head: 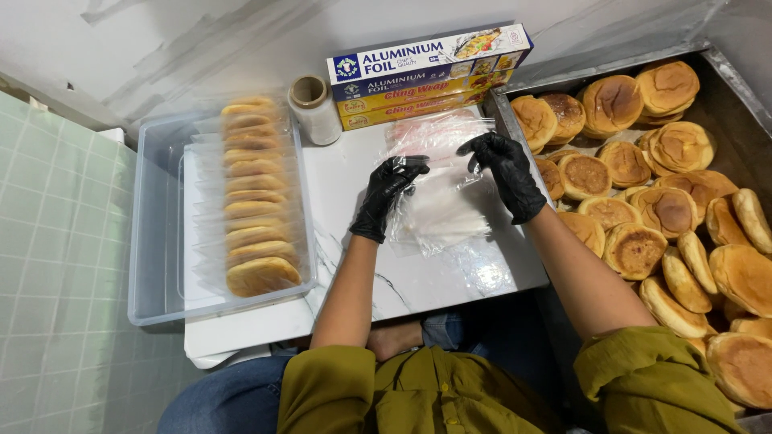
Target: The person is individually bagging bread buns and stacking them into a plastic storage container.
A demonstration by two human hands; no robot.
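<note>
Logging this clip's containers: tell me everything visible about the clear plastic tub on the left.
The clear rectangular plastic tub sits at the left end of the white marble-patterned tabletop, partly overhanging its edge above the pale green tiled floor. It is open, with no lid in view, with translucent walls and rounded corners. Inside, a row of round golden buns in clear bags stands on edge along its right side; the left part looks bare. Neither gloved hand touches it.
</note>
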